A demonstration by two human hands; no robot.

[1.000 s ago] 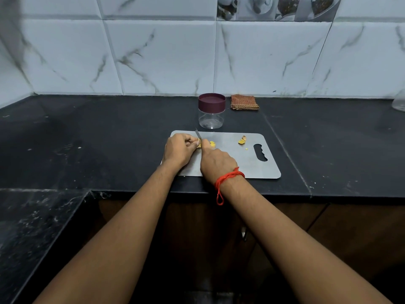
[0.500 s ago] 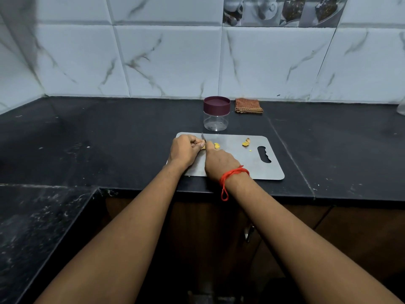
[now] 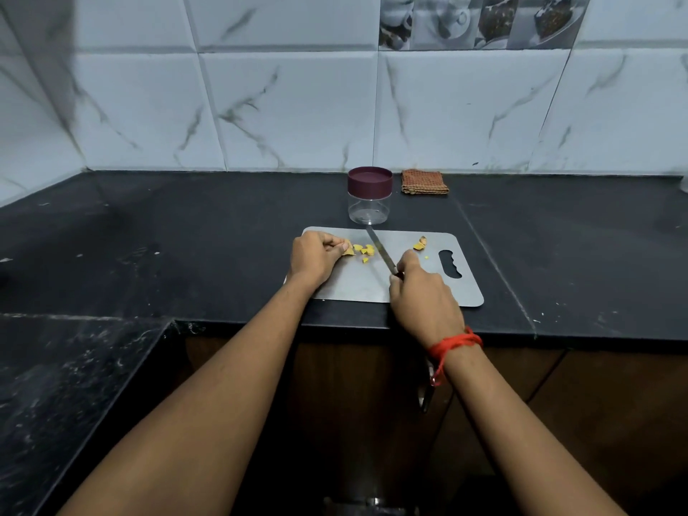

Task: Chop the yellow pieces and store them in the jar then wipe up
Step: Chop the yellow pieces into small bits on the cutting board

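Head view: the left grip (image 3: 314, 256) pinches one of the yellow pieces (image 3: 362, 249) on the cutting board (image 3: 353, 286); the right grip (image 3: 424, 296) is curled round the knife (image 3: 380, 251), blade just beside them. The lidded jar (image 3: 369, 197) stands just behind the board.

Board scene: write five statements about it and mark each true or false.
1. The jar has its lid on. True.
2. The right hand holds the knife. True.
3. The cloth lies on the board. False: it lies on the counter, right of the jar.
4. The left hand is flat and empty. False: it pinches a yellow piece.
5. The jar holds yellow bits. False: it looks empty; the bits lie on the board.
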